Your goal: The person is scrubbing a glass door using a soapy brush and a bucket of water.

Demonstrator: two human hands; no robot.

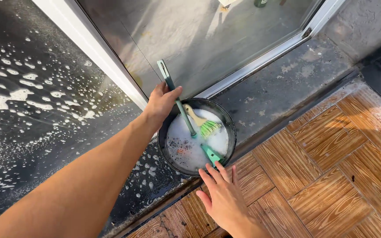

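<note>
A black bucket [230,125] of soapy water stands on the ground by a glass door. My left hand [160,105] grips the long teal handle of a squeegee [179,103], whose head [211,154] dips into the foam. A small brush with a wooden handle and green bristles [203,123] leans inside the bucket. My right hand [223,194] is spread open, fingertips touching the bucket's near rim beside the squeegee head.
A glass door [199,39] with a white frame [265,57] stands behind the bucket. The glass panel on the left [36,101] is covered in soap suds. Wooden deck tiles [327,172] lie to the right, with a dark wet strip [283,88] along the door.
</note>
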